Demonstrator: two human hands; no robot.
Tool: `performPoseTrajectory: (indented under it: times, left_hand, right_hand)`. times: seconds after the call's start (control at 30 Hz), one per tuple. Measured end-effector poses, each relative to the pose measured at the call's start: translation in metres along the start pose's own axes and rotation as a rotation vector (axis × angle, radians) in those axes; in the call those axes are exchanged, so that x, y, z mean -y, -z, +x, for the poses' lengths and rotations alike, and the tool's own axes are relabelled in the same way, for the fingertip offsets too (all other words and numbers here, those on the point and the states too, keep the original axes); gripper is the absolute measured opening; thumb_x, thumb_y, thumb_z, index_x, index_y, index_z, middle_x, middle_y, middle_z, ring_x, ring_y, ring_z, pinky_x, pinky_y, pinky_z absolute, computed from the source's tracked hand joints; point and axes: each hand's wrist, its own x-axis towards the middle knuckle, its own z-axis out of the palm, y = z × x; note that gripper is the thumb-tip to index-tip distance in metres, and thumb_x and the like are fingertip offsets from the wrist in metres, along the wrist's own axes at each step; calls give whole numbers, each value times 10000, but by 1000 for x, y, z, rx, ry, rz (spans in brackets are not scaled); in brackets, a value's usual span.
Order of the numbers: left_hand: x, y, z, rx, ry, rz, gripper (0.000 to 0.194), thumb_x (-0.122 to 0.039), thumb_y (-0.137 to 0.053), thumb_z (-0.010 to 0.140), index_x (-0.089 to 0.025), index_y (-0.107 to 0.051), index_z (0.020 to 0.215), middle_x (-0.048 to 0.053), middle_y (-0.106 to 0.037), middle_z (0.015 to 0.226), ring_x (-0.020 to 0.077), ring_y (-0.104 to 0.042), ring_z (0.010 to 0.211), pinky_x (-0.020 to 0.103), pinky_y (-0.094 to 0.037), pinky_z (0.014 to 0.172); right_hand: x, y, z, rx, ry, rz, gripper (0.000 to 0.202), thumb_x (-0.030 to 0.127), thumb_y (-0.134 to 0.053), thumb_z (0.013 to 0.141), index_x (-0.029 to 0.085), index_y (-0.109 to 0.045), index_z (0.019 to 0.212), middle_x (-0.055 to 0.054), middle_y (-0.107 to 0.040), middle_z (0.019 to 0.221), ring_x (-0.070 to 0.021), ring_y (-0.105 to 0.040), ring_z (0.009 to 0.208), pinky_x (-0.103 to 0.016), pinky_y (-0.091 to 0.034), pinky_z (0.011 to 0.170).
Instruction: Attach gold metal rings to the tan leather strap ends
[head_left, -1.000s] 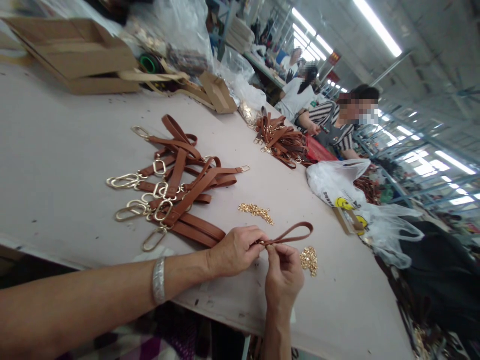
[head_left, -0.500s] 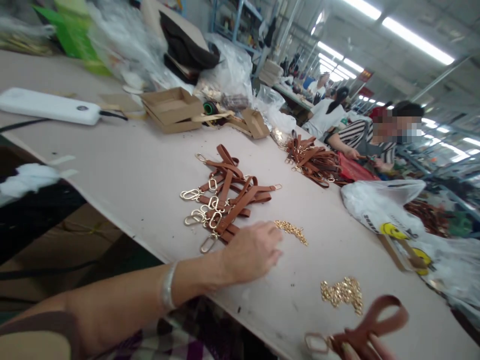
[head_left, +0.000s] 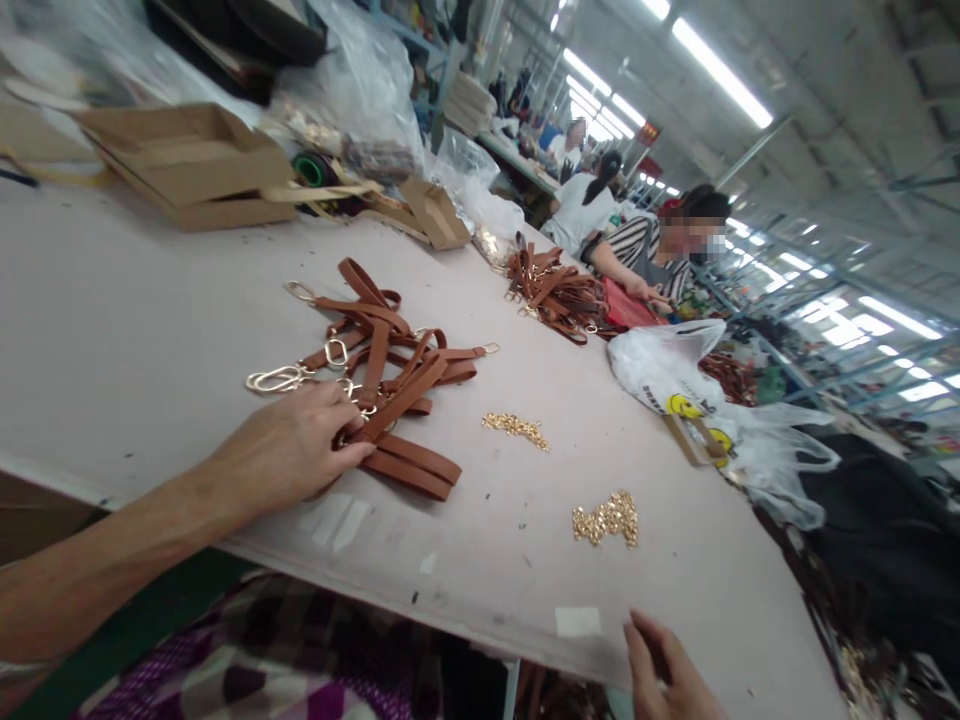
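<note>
Brown leather straps (head_left: 416, 465) with gold oval rings lie in a heap on the pale table. My left hand (head_left: 296, 440) is on the near-left side of this heap, its fingers closed round a strap end near the rings. To the right of the heap lies a small pile of gold chain pieces (head_left: 516, 428), and a larger gold pile (head_left: 607, 518) sits nearer the front edge. At the bottom right, my right hand (head_left: 664, 665) is over the table edge with thumb and fingers apart, holding nothing visible.
An open cardboard box (head_left: 187, 165) stands at the back left. More brown straps (head_left: 555, 290) are piled farther back, near a person in a striped top (head_left: 637, 245). White plastic bags (head_left: 667, 365) lie along the right side of the table (head_left: 225, 275).
The view has shifted. My left hand has gone from beside the smaller gold pile to the strap heap and closed there. The strap that my right hand held is no longer in it.
</note>
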Motion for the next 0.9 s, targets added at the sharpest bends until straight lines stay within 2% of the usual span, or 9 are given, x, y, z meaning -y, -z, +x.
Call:
performPoseTrajectory:
  times: [0.1, 0.17, 0.3, 0.4, 0.5, 0.63, 0.77, 0.83, 0.9]
  left_hand:
    - [-3, 3, -1, -2, 10, -75, 195, -327, -590, 800, -208, -547, 651, 41, -554, 769, 218, -521, 768, 328, -395, 706]
    - [-5, 9, -3, 2, 66, -153, 170, -329, -571, 816, -209, -561, 696, 13, -579, 760, 201, -529, 752, 300, -389, 689]
    - [-15, 24, -3, 10, 243, -459, 210, -417, -561, 851, -213, -588, 810, -9, -635, 737, 176, -563, 722, 267, -407, 653]
    - [-33, 24, 1, 146, 354, -911, 250, -449, -566, 848, -204, -558, 896, 9, -669, 751, 162, -596, 661, 250, -435, 572]
    - [-57, 11, 8, 260, 417, -1242, 282, -415, -583, 833, -183, -543, 989, 38, -693, 800, 142, -609, 624, 229, -423, 515]
    - [-82, -13, 16, 354, 410, -1377, 291, -349, -592, 815, -143, -575, 1019, 56, -699, 861, 117, -609, 641, 220, -418, 549]
    - [-94, -31, 18, 344, 360, -1375, 313, -304, -598, 795, -137, -619, 1059, 73, -710, 948, 130, -619, 721, 211, -402, 555]
    - [-97, -34, 16, 344, 320, -1371, 322, -298, -589, 804, -146, -633, 1084, 68, -710, 959, 144, -626, 768, 209, -403, 564]
    - [-101, -35, 14, 363, 293, -1342, 322, -292, -576, 818, -154, -645, 1101, 37, -705, 878, 121, -593, 678, 204, -395, 554]
  right_hand:
    - [25, -37, 34, 216, 358, -85, 285, 436, -572, 853, 241, -715, 1005, -83, -722, 1025, -250, -662, 955, -397, -541, 844]
    - [45, -67, 60, 262, 535, -93, 285, 335, -508, 902, 220, -687, 1092, -96, -691, 1136, -244, -612, 1081, -456, -475, 970]
    - [66, -118, 98, 315, 601, -58, 319, 282, -510, 894, 194, -658, 1162, -112, -650, 1235, -240, -556, 1181, -491, -416, 1044]
    - [66, -137, 110, 314, 593, 10, 308, 282, -553, 861, 193, -677, 1128, -103, -674, 1203, -233, -582, 1155, -485, -406, 1060]
    - [64, -140, 111, 270, 548, 47, 307, 309, -563, 849, 169, -690, 1092, -121, -692, 1157, -241, -610, 1107, -484, -431, 1031]
    - [75, -124, 94, 204, 335, 174, 311, 372, -558, 860, 147, -691, 1029, -118, -731, 996, -228, -676, 908, -442, -527, 874]
    - [108, -108, 57, 382, -6, 678, 277, 398, -687, 791, 155, -687, 925, -56, -731, 829, -179, -683, 702, -351, -563, 707]
    - [125, -106, 37, 481, -67, 833, 259, 381, -722, 774, 164, -678, 910, -44, -730, 819, -168, -686, 682, -329, -564, 683]
    - [138, -107, 23, 558, -105, 898, 246, 364, -748, 761, 169, -675, 892, -37, -733, 795, -165, -692, 674, -315, -566, 673]
